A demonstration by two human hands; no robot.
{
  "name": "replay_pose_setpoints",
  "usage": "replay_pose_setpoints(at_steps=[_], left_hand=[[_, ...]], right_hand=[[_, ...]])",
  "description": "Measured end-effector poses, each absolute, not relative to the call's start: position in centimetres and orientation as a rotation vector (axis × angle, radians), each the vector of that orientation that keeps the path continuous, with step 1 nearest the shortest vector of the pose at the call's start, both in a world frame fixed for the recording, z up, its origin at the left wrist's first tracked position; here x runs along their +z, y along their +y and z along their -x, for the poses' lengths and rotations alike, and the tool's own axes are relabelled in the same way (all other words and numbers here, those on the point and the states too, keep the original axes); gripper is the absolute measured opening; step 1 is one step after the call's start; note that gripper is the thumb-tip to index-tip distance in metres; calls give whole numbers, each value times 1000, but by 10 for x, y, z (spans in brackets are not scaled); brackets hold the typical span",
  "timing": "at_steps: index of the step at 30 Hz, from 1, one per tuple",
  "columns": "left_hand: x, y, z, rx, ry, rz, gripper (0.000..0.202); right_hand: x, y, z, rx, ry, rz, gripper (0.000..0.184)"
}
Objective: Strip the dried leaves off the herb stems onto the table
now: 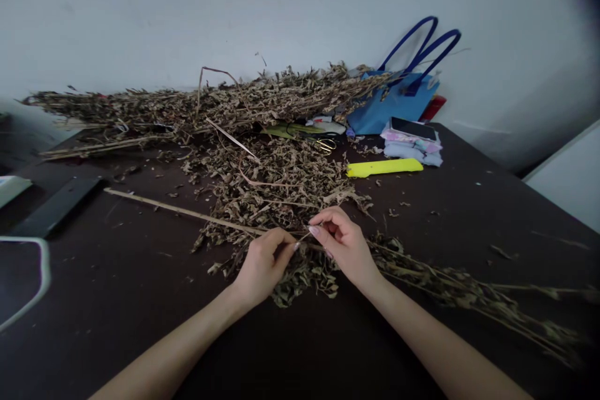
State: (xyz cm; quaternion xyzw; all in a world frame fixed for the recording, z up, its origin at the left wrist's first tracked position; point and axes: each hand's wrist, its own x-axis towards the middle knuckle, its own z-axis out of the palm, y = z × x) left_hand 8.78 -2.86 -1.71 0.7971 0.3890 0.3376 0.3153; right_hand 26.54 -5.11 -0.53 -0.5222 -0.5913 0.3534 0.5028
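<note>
My left hand (261,264) is closed in a pinch at the dried plant stem (182,209), whose bare end stretches out to the left. Thumb and fingers of my right hand (347,249) are pressed together on a thin side twig (304,237) that spans the small gap between both hands. To the right, past my right wrist, run the leafy branches (440,278) of dried plant; whether they join the same stem is hidden by my hand. Beneath and behind my hands lies a loose heap of crumpled dry leaves (276,181).
A big bundle of dried plants (182,106) lies along the wall. At the back right are a blue bag (375,109), a phone (412,129) on tissue packs (412,151), scissors (327,144) and a yellow strip (384,167). A dark flat object (59,206) and white cable (45,269) lie left.
</note>
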Motion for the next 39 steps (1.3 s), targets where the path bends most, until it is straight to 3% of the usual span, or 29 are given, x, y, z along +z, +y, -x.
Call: replay_pose_setpoints(at_steps=[10,39], left_hand=[[-16,-30,-88,910,1057,-2095,13],[-16,-29,-87,878,1086,-2074,11]], right_hand=[[-7,-50,-267,1012,-1370,1273,16],[-7,-50,-278,863,-1631,1355,16]])
